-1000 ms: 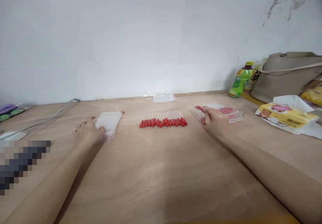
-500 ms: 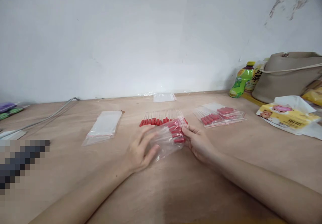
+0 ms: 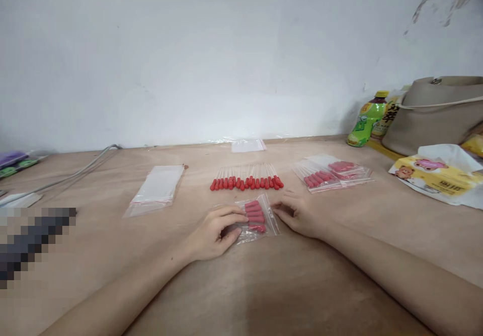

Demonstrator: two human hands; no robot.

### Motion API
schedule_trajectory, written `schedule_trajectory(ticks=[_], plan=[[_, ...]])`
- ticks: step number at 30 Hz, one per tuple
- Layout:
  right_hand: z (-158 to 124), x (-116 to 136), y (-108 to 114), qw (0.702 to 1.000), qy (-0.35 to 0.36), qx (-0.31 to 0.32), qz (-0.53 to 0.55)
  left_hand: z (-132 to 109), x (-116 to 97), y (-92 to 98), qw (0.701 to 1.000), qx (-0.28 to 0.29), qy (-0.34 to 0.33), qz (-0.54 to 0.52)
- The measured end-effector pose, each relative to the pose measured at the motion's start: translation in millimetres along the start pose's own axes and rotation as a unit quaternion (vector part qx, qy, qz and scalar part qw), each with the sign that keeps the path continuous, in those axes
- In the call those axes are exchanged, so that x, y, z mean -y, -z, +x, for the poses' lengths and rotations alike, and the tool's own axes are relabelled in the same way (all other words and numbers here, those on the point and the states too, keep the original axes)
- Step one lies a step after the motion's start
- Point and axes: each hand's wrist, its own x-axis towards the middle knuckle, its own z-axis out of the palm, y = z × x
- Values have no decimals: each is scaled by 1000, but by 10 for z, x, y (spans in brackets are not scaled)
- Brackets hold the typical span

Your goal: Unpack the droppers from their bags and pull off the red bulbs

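Note:
A clear zip bag [image 3: 243, 234] with several red-ended sticks [image 3: 255, 216] inside lies flat on the table in front of me. My left hand [image 3: 215, 230] rests on the bag's left part, fingers stretched over the plastic and thumb apart. At the bag's zip edge, on the right, is my right hand [image 3: 298, 213], its fingers loosely curved and parted, fingertips at or just beside the edge. Just beyond the bag, a row of loose thin pale sticks with red rounded ends [image 3: 247, 182] lies side by side, red ends toward me.
Left of the row lies a stack of clear zip bags [image 3: 154, 190]. Filled bags [image 3: 320, 177] overlap on the right. Another flat bag [image 3: 248, 146] sits by the wall. Farther right are a green bottle [image 3: 368, 119], a beige bag [image 3: 433, 114] and a tissue pack [image 3: 433, 175]. A cable [image 3: 79, 170] runs at left.
The filled bag has come down from a raised, tilted position to lie flat. My right hand has loosened from its red-filled end, and the row behind shows fully.

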Motion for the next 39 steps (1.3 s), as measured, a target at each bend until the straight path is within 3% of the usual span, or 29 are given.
schedule_trajectory(ticks=[4,14,23,39], plan=[[-15,8,8,991,67,-17,-115,156,-39,-51,999,-19,19,-30],[-24,78,-38,960,206,-64,-177,314,-50,-203,999,-41,-10,-5],[-39,58,-60,954,228,-70,-179,306,-45,-216,999,-12,-19,40],[4,161,-30,939,262,-2,-222,333,-13,-188,993,-5,-62,102]])
